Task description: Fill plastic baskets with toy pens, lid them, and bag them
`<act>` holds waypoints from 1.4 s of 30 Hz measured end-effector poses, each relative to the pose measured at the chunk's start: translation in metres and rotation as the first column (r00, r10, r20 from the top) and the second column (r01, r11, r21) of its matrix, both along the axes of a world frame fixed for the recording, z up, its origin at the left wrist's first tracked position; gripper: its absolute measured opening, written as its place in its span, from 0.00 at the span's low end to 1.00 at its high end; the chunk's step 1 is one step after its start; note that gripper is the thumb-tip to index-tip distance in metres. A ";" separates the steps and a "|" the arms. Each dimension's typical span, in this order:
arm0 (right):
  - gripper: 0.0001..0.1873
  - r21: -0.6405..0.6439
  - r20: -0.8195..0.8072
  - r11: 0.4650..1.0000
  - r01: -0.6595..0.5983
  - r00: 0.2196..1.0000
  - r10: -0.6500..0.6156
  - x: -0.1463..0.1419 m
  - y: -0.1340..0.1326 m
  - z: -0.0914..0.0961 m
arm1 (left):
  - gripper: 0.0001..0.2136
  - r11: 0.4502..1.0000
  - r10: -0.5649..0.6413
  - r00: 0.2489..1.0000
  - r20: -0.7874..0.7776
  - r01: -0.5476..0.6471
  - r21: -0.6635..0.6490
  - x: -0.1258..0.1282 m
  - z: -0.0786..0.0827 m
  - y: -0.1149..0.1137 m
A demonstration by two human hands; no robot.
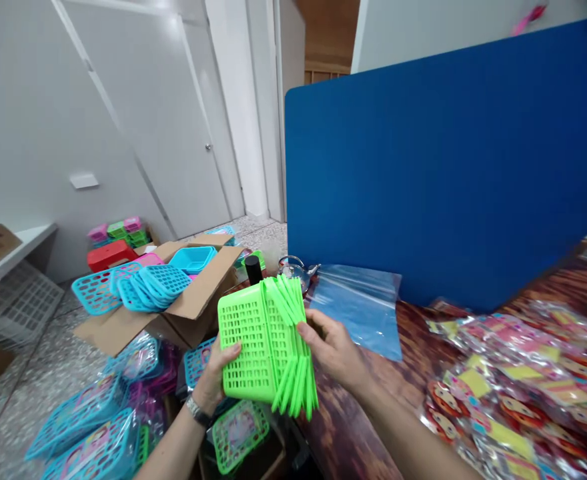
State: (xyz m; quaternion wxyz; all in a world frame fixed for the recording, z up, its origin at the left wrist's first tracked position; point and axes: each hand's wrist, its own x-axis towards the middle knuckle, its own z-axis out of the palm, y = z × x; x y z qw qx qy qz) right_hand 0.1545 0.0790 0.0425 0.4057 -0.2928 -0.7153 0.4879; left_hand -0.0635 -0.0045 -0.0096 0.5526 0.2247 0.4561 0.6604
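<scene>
From the head camera, both hands hold a stack of green baskets [256, 340] up in the air, over the near-left edge of the counter [416, 333]. The left hand [219, 373] is closed on the stack's left wall, thumb across the lattice. The right hand [334, 350] grips the fanned rims on the right side, fingers curled over them.

Just behind the stack stand a black cap [253, 268] and a clear plastic bag [361, 307], which lies flat on the counter against a blue partition [448, 167]. Printed packets [523, 387] crowd the right of the counter, well apart from the hands.

To the left, on the floor, an open cardboard box [201, 293] carries blue baskets [153, 285]. Below the hands lie wrapped blue baskets [93, 427] and a single green basket [238, 432]. A watch [196, 408] sits on the left wrist.
</scene>
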 end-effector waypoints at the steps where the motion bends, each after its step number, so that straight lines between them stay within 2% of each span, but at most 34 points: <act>1: 0.19 -0.001 -0.010 1.000 -0.003 1.000 0.003 0.001 -0.003 0.001 | 0.29 1.000 0.001 1.000 -0.006 -0.001 0.002 0.002 -0.001 -0.001; 3: 0.19 0.017 -0.012 1.000 -0.009 1.000 0.009 0.003 -0.004 0.000 | 0.29 1.000 0.002 1.000 -0.012 -0.002 -0.007 0.005 -0.001 -0.003; 5: 0.20 0.027 0.000 0.997 -0.073 0.997 0.073 0.008 -0.002 -0.001 | 0.29 1.000 0.006 1.000 -0.018 -0.006 -0.024 0.007 0.000 -0.006; 7: 0.25 0.036 0.011 0.993 -0.116 0.993 0.116 0.014 0.001 0.000 | 0.31 0.999 0.009 1.000 -0.029 -0.010 -0.036 0.008 0.002 -0.008; 10: 0.31 0.097 0.089 0.992 -0.082 0.993 0.074 0.019 0.003 0.008 | 0.34 0.999 0.012 0.998 -0.058 -0.014 -0.035 0.010 0.008 -0.011; 13: 0.32 0.193 0.228 0.978 -0.074 0.973 0.029 0.022 0.002 0.017 | 0.36 1.000 -0.006 0.995 -0.101 0.004 -0.015 0.014 0.015 -0.014; 16: 0.34 0.240 0.302 0.966 -0.095 0.953 0.019 0.023 0.003 0.021 | 0.38 1.000 -0.022 0.990 -0.139 0.023 0.010 0.018 0.025 -0.017; 20: 0.36 0.238 0.341 0.970 -0.054 0.940 -0.031 0.023 0.006 0.015 | 0.39 1.000 -0.014 0.983 -0.184 0.013 -0.004 0.023 0.036 -0.021; 23: 0.34 0.179 0.313 0.984 0.014 0.947 -0.070 0.020 0.006 0.010 | 0.39 1.000 -0.009 0.981 -0.196 0.007 -0.013 0.024 0.039 -0.022; 28: 0.25 0.157 0.246 0.971 0.181 0.945 -0.216 0.014 0.002 0.011 | 0.38 0.996 0.003 0.996 -0.092 -0.011 -0.084 0.021 0.034 -0.025; 31: 0.25 0.139 0.213 0.948 0.288 0.926 -0.312 0.014 0.004 0.012 | 0.36 0.992 0.018 0.999 -0.035 -0.023 -0.127 0.014 0.032 -0.025; 35: 0.24 0.146 0.192 0.950 0.275 0.934 -0.300 0.007 0.005 0.012 | 0.32 0.990 0.012 1.000 0.014 -0.010 -0.144 0.012 0.025 -0.023; 38: 0.22 0.198 0.172 0.943 0.269 0.937 -0.304 -0.003 0.004 0.014 | 0.30 0.991 0.011 0.998 0.067 -0.002 -0.135 0.020 0.010 -0.020; 42: 0.24 0.238 0.157 0.914 0.330 0.915 -0.371 -0.012 0.000 0.020 | 0.31 0.995 0.073 0.990 0.119 -0.063 -0.082 0.036 -0.010 -0.013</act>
